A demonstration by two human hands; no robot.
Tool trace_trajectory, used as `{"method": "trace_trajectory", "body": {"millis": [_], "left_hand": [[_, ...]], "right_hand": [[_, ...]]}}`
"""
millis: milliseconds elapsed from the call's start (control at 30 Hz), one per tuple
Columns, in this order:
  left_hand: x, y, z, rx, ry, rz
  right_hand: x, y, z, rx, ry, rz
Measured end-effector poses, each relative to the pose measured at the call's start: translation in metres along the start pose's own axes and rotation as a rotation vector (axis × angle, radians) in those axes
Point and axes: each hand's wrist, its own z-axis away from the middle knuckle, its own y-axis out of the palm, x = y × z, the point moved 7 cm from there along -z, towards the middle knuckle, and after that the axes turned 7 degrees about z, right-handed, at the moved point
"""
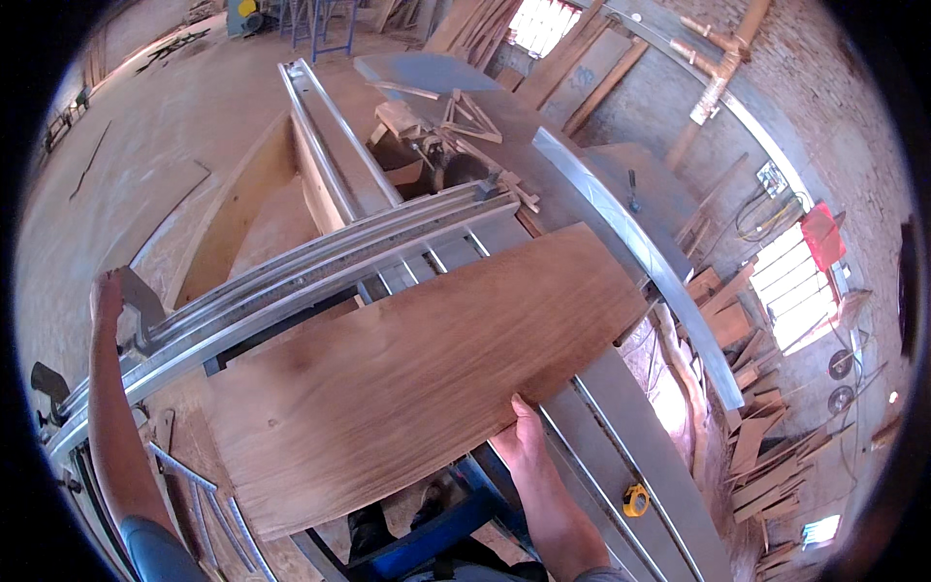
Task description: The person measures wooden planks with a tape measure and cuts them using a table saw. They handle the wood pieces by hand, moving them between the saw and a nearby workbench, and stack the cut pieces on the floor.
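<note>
A wide brown wooden board (417, 378) lies slantwise across the metal bed of what looks like a sliding table saw. My right hand (524, 438) grips its near edge, thumb on top and fingers hidden underneath. Far to the left, my outstretched left hand (106, 293) is closed around a grey metal bracket (144, 299) at the end of the long aluminium rail (320, 264). That rail runs just beyond the board's far side.
A yellow tape measure (635, 501) rests on the grey table to the right. A curved-looking metal fence (645, 257) stands past the board's right end. Offcuts (776, 475) are heaped along the right wall. A second rail (335, 145) extends away beyond the board.
</note>
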Motion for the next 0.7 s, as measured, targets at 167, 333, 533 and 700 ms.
{"method": "trace_trajectory", "body": {"millis": [167,333,533,700], "left_hand": [[-0.015,-0.039,0.059,-0.068,0.001,-0.169],[-0.059,-0.060,0.189,-0.195,-0.246,0.449],[-0.005,-0.003,0.334,0.117,-0.350,0.283],[-0.141,-0.002,0.317,0.257,0.001,0.181]], "right_hand": [[-0.005,0.008,0.005,0.015,0.002,0.127],[-0.001,0.014,0.008,-0.018,0.022,0.034],[-0.002,0.014,0.008,-0.009,-0.002,0.071],[0.001,0.028,0.016,-0.056,-0.007,0.101]]}}
